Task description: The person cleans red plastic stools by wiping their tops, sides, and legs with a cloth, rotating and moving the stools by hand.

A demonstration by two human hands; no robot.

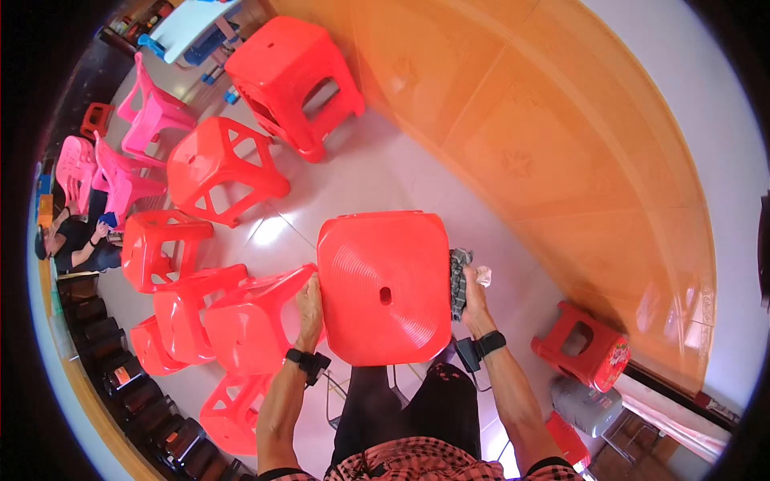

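Note:
A red plastic stool (385, 260) with a square, rounded seat and a small slot in its middle is held up in front of my body. My left hand (310, 309) grips its left edge. On the right side my right hand (475, 298) presses a dark checked cloth (458, 284) against the stool's edge. A small pale crumpled piece (484, 276) shows beside my right fingers. Both wrists wear black bands with small boxes and cables. Just left of my left hand stands another red stool (249, 329).
More red stools (220, 164) stand at the left, with a larger one (293, 72) near the orange wall panel (513, 152). Pink chairs (152, 116) and a seated person (76, 240) are far left. A small red stool (577, 345) and grey container (585, 405) sit right.

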